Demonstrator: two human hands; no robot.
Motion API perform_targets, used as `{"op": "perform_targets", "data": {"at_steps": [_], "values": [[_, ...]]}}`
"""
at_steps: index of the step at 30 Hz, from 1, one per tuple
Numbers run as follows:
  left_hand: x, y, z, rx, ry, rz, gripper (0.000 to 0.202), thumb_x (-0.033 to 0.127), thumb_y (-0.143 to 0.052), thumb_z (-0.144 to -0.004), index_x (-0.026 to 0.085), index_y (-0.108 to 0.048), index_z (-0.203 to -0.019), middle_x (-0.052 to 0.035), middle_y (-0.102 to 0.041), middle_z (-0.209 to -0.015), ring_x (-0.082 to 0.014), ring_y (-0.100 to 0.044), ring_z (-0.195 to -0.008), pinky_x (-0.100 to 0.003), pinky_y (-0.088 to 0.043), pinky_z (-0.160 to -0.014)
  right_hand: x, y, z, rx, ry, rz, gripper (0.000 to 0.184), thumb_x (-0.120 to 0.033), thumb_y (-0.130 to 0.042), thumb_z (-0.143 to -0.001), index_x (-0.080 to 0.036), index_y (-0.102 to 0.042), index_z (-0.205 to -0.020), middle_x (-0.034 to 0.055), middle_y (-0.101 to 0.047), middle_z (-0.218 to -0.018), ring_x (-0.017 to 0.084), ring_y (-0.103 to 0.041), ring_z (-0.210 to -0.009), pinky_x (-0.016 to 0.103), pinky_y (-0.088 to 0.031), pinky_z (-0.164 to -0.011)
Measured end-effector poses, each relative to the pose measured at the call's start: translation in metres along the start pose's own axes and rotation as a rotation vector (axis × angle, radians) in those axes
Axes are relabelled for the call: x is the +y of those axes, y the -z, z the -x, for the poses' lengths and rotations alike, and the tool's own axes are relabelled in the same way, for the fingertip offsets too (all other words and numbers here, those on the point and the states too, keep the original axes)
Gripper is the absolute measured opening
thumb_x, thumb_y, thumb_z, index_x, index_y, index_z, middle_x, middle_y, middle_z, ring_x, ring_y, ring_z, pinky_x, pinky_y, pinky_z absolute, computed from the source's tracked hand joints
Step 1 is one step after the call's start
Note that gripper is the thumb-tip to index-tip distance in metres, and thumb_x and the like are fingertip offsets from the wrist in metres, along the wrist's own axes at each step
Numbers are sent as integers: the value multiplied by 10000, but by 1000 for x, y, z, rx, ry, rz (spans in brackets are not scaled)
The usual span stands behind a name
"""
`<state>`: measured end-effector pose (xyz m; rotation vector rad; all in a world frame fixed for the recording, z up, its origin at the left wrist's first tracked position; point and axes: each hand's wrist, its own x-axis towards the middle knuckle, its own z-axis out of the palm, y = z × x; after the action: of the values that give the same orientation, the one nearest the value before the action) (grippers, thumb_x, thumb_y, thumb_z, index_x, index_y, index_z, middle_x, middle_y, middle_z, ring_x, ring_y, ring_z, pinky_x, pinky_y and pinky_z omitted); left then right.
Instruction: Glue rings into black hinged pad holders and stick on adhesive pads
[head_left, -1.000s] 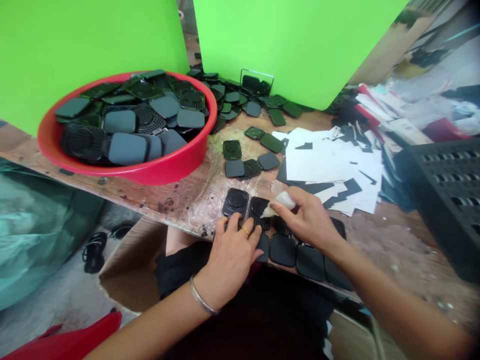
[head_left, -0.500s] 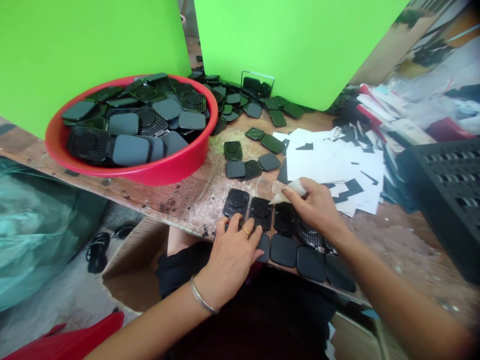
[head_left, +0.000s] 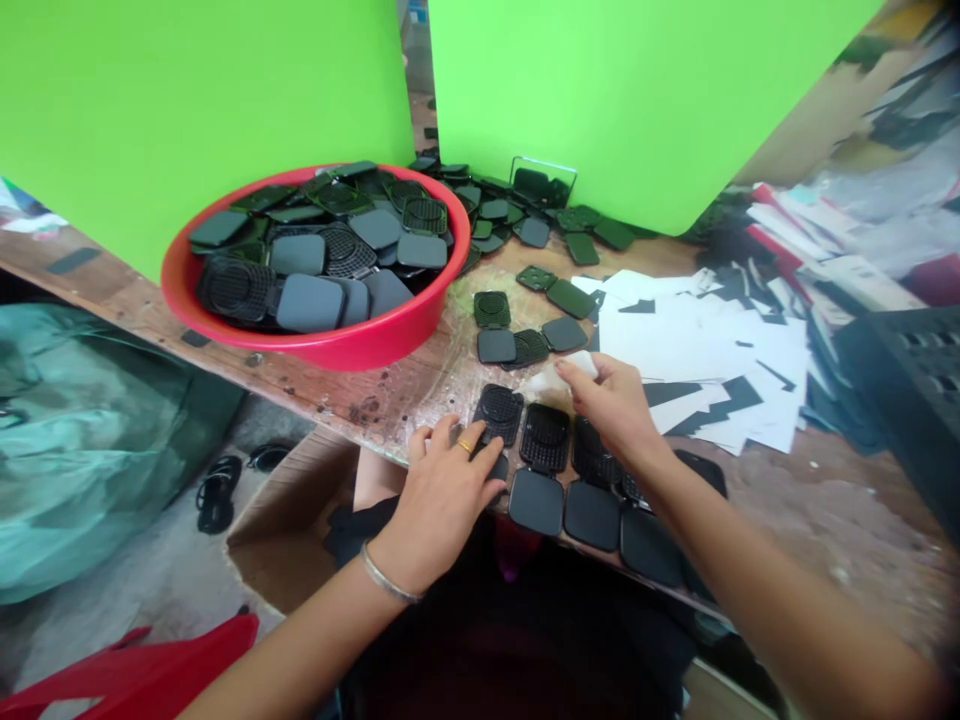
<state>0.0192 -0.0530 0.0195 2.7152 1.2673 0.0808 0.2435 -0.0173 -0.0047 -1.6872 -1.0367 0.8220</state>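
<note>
"What are our hands doing?"

"Our right hand (head_left: pixel 615 400) pinches one white bottle (head_left: pixel 579 366) between thumb and fingers, nozzle beside the leftmost case (head_left: pixel 499 413) of a row of opened black ones. Our left hand (head_left: pixel 442 490) lies with fingers spread over that case's near half."

"And what blocks our view?"

"Our right forearm crosses the row's right end. We count three smooth near halves plainly there (the full number we cannot tell)."

"Farther out?"

"Just beyond the row, three loose cases (head_left: pixel 568 298) lie opened on the table (head_left: pixel 787 510). To their left stands one red basin (head_left: pixel 375 345), piled with more than we can count; to their right, overlapping white sheets (head_left: pixel 660 335), also uncounted. One black crate (head_left: pixel 900 390) sits past those. Behind everything, two green boards (head_left: pixel 195 80) shut off the back, and another heap of cases (head_left: pixel 532 232) gathers before the right-hand one."
</note>
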Motion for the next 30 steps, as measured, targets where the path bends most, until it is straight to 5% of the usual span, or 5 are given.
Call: {"op": "perform_targets", "data": {"at_steps": [7,14,21,30], "values": [[0,-3,1,1,-9,-7,396,370,-552,-913,269,-534,-1296,-56,-525,-1357,-344,-377,-1276,-520,-318,-978,-2,-18,-11,-22,85,207,373,-504,-597,-753,-133,-612,-710,25,-576,-649,127,-472,-600,241,-336,-563],[0,-2,0,-14,0,-8,387,365,-549,-916,279,-534,-1292,-38,-524,-1363,-329,-393,-1260,-510,-318,-973,-25,-5,2,-54,385,559,335,-415,-536,-808,-168,-453,-599,21,-491,-625,127,-424,-604,256,-288,-597],[0,-3,2,-6,-4,5,397,371,-534,-925,280,-522,-1311,-42,-512,-1376,-316,-390,-1255,-497,-310,-973,-37,-6,20,-239,341,565,298,-411,-531,-828,-163,-552,-664,31,-562,-650,144,-484,-619,253,-316,-609],[0,-5,2,-8,6,0,384,375,-522,-929,270,-533,-1298,-41,-520,-1368,-312,-405,-1229,-497,-313,-959,-44,-38,2,-155,452,591,257,-351,-534,-811,-172,-465,-639,37,-525,-672,138,-431,-610,267,-303,-617]]}}
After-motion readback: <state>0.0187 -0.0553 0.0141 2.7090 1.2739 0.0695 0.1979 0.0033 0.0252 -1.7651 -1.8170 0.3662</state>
